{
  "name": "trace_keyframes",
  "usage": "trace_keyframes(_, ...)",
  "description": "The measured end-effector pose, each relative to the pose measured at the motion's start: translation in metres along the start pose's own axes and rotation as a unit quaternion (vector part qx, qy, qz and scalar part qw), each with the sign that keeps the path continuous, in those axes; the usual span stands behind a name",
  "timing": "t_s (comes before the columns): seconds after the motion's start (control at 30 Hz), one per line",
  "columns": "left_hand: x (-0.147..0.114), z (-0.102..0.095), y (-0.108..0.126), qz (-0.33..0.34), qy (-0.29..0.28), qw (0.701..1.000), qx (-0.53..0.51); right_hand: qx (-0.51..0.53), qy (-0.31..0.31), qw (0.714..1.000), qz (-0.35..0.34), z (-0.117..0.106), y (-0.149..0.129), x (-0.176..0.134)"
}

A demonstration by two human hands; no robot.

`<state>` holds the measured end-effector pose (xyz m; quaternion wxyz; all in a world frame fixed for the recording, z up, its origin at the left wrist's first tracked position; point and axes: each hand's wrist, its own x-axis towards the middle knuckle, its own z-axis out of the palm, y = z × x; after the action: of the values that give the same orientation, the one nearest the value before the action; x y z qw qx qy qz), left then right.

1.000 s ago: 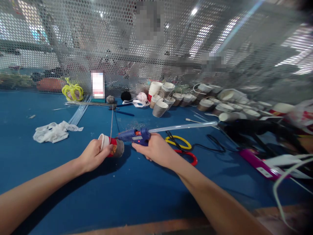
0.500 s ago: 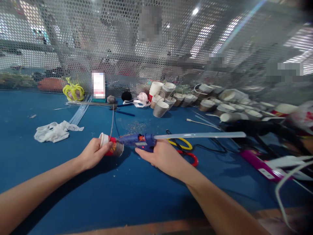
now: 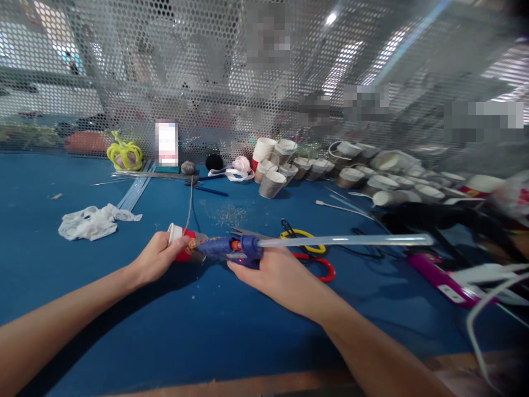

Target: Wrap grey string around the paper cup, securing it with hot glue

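Note:
My left hand (image 3: 159,253) grips a red and white paper cup (image 3: 176,234) lying on its side, its lower end wrapped in grey yarn. A strand of grey yarn (image 3: 190,205) runs from the cup back to a small grey ball (image 3: 188,167). My right hand (image 3: 276,273) is closed around a blue hot glue gun (image 3: 231,251) with a small red light lit. The gun's nozzle is at the cup's side, close to my left fingers; whether it touches cannot be seen. A long clear glue stick (image 3: 343,240) sticks out of the gun's back.
Scissors with yellow and red handles (image 3: 324,270) lie under my right wrist. Wrapped cups (image 3: 273,183) crowd the back right. A purple power strip (image 3: 438,278) sits at right, white lace (image 3: 88,222) and glue sticks (image 3: 138,187) at left. A perforated metal screen (image 3: 206,71) stands behind.
The glue gun's nozzle has shifted left and down along the cup, and its back end has dropped slightly. The scissors' blades now show behind the gun. My left hand has barely moved.

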<state>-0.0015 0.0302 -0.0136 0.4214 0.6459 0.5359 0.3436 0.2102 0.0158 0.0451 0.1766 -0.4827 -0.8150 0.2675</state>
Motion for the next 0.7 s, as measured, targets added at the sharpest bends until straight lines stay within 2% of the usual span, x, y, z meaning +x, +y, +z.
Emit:
trace_keyframes(0.13,0.000,0.000,0.000,-0.003,0.012,1.000,-0.003,0.011,-0.010,1.000,0.001,0.000,-0.001,-0.001)
trace_keyframes(0.27,-0.001,0.000,0.001,-0.005,0.001,1.000,-0.005,0.033,-0.011,0.999,0.007,-0.003,-0.003,0.001)
trace_keyframes(0.4,-0.001,0.000,-0.003,0.012,0.012,0.999,0.036,0.092,-0.011,0.993,0.073,-0.012,-0.003,0.008)
trace_keyframes(0.47,0.000,0.000,-0.005,0.025,0.015,0.998,0.058,0.129,-0.005,0.988,0.084,-0.018,0.003,0.013)
trace_keyframes(0.53,-0.001,0.001,-0.007,0.042,0.018,0.996,0.080,0.143,0.032,0.987,0.067,-0.023,0.014,0.020)
trace_keyframes(0.63,-0.002,0.001,-0.007,0.070,0.015,0.992,0.108,0.123,0.138,0.981,0.055,-0.027,0.036,0.037)
trace_keyframes(0.7,-0.003,0.001,-0.006,0.087,0.010,0.989,0.121,0.093,0.161,0.978,0.089,-0.028,0.048,0.050)
